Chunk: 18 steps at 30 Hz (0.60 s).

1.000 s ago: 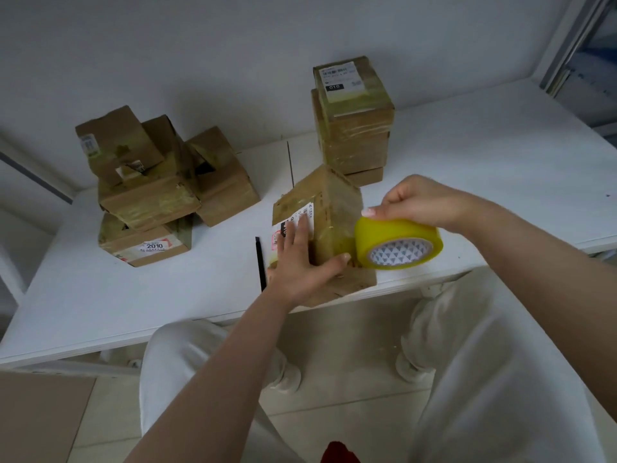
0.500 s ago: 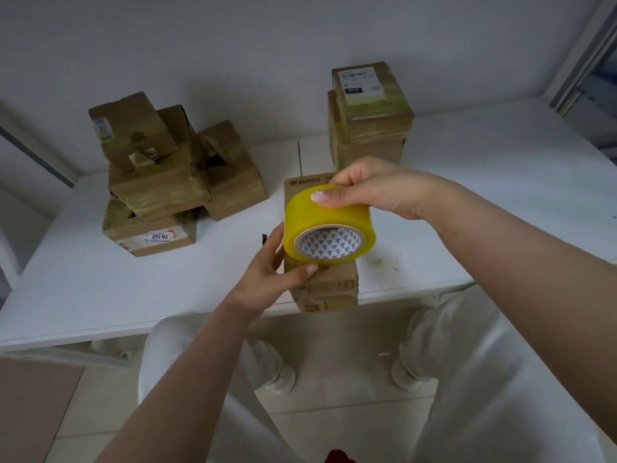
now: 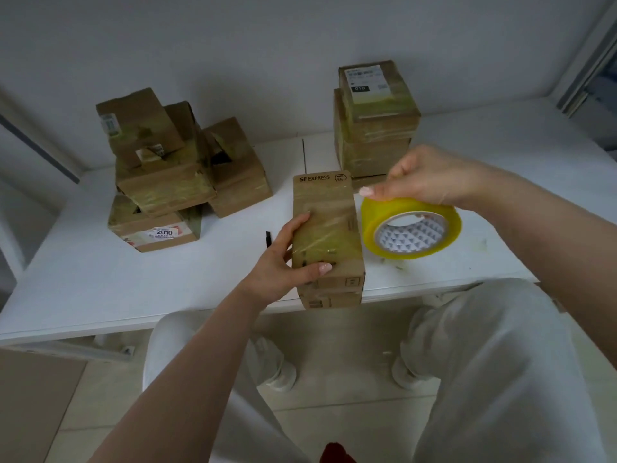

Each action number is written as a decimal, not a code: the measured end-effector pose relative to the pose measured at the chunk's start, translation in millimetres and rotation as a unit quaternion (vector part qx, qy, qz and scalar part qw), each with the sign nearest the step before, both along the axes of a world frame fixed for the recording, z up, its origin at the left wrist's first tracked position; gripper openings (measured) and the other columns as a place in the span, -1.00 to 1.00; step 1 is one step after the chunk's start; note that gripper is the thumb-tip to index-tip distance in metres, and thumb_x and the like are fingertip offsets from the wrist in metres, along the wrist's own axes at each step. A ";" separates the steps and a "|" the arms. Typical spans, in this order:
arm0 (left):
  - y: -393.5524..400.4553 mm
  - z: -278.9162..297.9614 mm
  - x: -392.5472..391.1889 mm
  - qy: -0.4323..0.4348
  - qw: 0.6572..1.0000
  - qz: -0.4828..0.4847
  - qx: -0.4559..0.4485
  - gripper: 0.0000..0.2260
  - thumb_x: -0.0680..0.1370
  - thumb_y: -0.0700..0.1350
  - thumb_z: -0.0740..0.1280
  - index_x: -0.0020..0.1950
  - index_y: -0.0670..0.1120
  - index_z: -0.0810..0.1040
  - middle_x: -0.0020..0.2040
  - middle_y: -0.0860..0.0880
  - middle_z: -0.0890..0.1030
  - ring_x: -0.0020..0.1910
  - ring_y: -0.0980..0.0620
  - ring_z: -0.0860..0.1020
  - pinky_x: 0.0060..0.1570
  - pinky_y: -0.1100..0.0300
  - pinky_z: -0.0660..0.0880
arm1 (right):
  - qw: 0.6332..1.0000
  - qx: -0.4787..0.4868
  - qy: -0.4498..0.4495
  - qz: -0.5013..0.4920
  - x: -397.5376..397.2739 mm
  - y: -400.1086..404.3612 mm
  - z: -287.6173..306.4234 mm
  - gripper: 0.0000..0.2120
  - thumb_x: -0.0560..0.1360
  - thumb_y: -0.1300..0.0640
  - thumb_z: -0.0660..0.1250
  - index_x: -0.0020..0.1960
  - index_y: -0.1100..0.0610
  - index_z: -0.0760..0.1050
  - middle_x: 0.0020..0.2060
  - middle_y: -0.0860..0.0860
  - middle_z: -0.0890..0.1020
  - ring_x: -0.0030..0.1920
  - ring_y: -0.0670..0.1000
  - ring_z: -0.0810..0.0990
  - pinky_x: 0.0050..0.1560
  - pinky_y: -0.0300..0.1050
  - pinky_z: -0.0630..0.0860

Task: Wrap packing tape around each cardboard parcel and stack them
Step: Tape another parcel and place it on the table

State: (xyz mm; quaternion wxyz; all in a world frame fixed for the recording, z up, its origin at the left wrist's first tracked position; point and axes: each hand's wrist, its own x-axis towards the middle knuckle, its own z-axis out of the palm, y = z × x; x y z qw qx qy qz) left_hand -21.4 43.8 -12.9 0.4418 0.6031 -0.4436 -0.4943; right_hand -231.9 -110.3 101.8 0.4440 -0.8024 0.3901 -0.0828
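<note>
A brown cardboard parcel (image 3: 329, 225) marked SF EXPRESS lies at the table's front edge, its top face covered with clear tape. My left hand (image 3: 282, 262) grips its left side, thumb on top and fingers along the edge. My right hand (image 3: 430, 177) holds a yellow roll of packing tape (image 3: 412, 230) just to the right of the parcel, above the table. A neat stack of taped parcels (image 3: 375, 118) stands at the back, behind my right hand.
A loose heap of cardboard parcels (image 3: 173, 172) sits at the back left of the white table (image 3: 100, 282). A black pen (image 3: 268, 238) lies left of the held parcel. My legs in white trousers are below the table edge. A wall runs close behind.
The tape roll has swung from in front of the parcel over to its right side. The parcel, earlier tilted, now lies flat with its long face up, and my left hand shifted along its left side.
</note>
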 end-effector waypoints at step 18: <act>1.6 4.0 2.6 -0.065 0.997 -0.023 0.027 -0.18 0.32 0.08 0.58 0.47 0.29 0.22 0.42 0.12 0.30 0.38 0.01 0.38 0.25 -0.06 0.51 | 0.990 0.126 -0.015 -0.066 -20.1 3.5 -89.5 -0.66 0.39 -0.20 0.42 -0.25 0.09 0.60 -0.35 -0.01 0.66 -0.28 0.02 0.67 -0.21 -0.14 0.53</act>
